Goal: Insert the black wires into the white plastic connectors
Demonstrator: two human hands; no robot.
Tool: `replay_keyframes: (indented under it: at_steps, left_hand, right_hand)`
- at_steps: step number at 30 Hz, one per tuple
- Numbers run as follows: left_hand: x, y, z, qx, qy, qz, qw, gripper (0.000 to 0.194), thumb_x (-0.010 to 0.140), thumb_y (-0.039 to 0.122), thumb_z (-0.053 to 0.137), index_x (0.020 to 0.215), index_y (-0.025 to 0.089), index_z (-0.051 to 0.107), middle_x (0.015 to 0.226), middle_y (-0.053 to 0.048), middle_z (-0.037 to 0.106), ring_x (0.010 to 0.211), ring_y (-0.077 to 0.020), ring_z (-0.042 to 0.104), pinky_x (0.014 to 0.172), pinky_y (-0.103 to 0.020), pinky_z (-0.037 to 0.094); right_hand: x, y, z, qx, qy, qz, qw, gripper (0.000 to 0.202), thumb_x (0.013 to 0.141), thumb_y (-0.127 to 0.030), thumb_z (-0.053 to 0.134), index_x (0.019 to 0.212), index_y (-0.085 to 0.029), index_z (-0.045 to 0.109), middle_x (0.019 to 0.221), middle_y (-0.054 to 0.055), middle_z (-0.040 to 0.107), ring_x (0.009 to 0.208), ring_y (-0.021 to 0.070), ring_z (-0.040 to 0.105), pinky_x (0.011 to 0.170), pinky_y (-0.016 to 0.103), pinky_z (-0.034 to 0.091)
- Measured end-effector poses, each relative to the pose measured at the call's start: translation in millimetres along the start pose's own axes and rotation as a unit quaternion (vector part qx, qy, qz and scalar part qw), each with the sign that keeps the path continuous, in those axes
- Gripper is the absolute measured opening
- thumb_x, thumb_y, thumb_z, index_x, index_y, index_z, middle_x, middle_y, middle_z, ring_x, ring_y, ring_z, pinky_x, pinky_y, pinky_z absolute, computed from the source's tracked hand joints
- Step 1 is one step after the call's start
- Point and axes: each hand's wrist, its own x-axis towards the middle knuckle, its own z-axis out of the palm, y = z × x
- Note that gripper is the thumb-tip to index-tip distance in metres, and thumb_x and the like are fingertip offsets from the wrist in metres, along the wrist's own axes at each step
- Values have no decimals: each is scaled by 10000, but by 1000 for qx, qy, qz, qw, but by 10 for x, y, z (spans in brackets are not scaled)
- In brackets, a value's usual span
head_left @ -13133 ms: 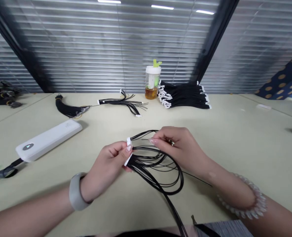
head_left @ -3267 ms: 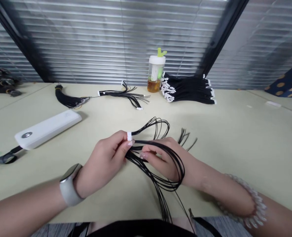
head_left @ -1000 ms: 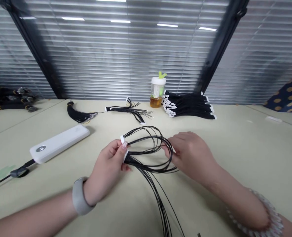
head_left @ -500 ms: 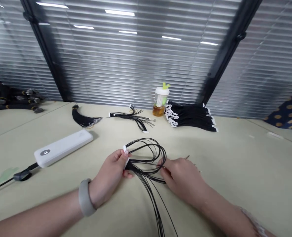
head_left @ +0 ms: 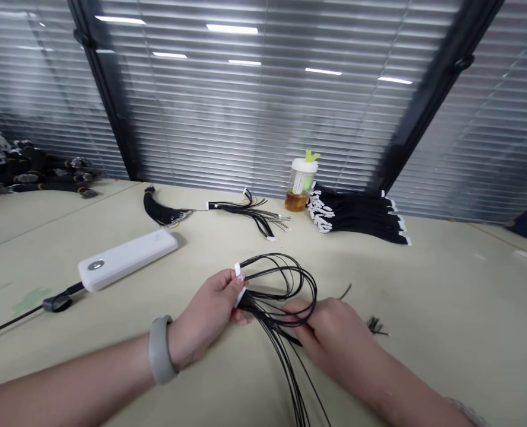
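My left hand (head_left: 221, 302) pinches the white connectors (head_left: 238, 270) of a black wire harness (head_left: 305, 284) just above the table. From there the thin wires curve up into a loop, and loose strands hang toward the front edge. My right hand (head_left: 335, 332) is closed around a bunch of the same wires at the loop's right side; its fingertips are partly hidden by strands. Short wire ends (head_left: 377, 326) stick out behind that hand.
A white power bank (head_left: 127, 258) with a black cable lies at left. Farther back are a wire bundle (head_left: 163, 207), another harness (head_left: 241, 209), a lidded cup (head_left: 299, 185) of amber liquid and stacked black harnesses (head_left: 361, 213). More bundles (head_left: 41, 172) pile up far left.
The view has shifted a little, so the scene sits farther right. My right hand has moved slightly down against the wires, and more wire ends show beyond it. Both hands keep their hold.
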Motion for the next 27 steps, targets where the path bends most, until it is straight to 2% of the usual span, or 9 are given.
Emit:
replay_keyframes:
  at_steps: [5,9,13,15,17,19,22,25,27]
  left_hand:
    - [16,-25,-7,62,-31,-2,998,303,820,448,457,732,159,426,542,46,473,450,-70,453,474,-195,375]
    - [14,14,-21,98,-47,-1,994,274,825,421,443,727,165,430,524,47,480,418,-73,463,435,-179,368]
    - [-5,84,-23,169,-8,46,984,281,819,425,445,701,169,438,501,66,413,335,-57,401,342,-165,312]
    - [-19,107,-13,190,13,63,980,292,813,438,448,690,174,442,491,71,375,317,-57,374,306,-167,278]
    - [-37,120,4,183,34,58,981,306,810,462,445,691,181,442,487,73,350,325,-67,373,293,-174,288]
    - [-55,122,23,159,55,53,984,315,807,486,444,709,186,445,492,77,324,339,-72,372,296,-185,328]
    - [-65,98,46,126,72,56,988,317,814,495,435,756,185,460,520,79,313,351,-66,366,316,-197,379]
    - [-47,51,51,108,75,44,990,322,825,494,423,772,179,465,530,78,314,349,-56,354,315,-189,372]
    - [-32,25,44,92,70,43,992,338,820,505,431,763,173,466,535,77,309,357,-50,351,316,-182,371]
  right_hand:
    - [-11,-61,70,85,18,-31,996,198,838,-193,410,729,-212,574,599,-16,584,520,105,470,514,208,312]
    - [-42,-57,111,118,26,-61,991,138,792,-154,455,694,-212,533,576,-37,532,523,97,424,517,209,295]
    - [-55,-76,141,121,30,-93,988,140,756,-114,466,671,-210,523,596,-43,536,544,93,436,527,214,292]
    - [-47,-97,137,119,39,-59,990,150,765,-129,456,707,-219,562,606,-36,562,548,98,466,529,215,304]
    - [-32,-99,98,94,50,12,994,167,779,-174,456,725,-232,602,589,-23,581,531,114,489,522,225,312]
    - [-16,-54,11,52,67,91,992,187,787,-227,465,720,-241,639,561,-5,594,515,138,508,506,243,307]
    - [-1,111,-189,30,119,159,980,190,783,-276,495,774,-248,683,545,4,614,526,172,544,509,268,325]
    - [15,314,-379,120,201,209,950,161,758,-295,550,809,-237,691,625,1,655,556,171,583,574,293,403]
    - [39,400,-441,250,252,224,908,178,728,-271,595,875,-232,687,784,16,687,675,178,625,665,312,452]
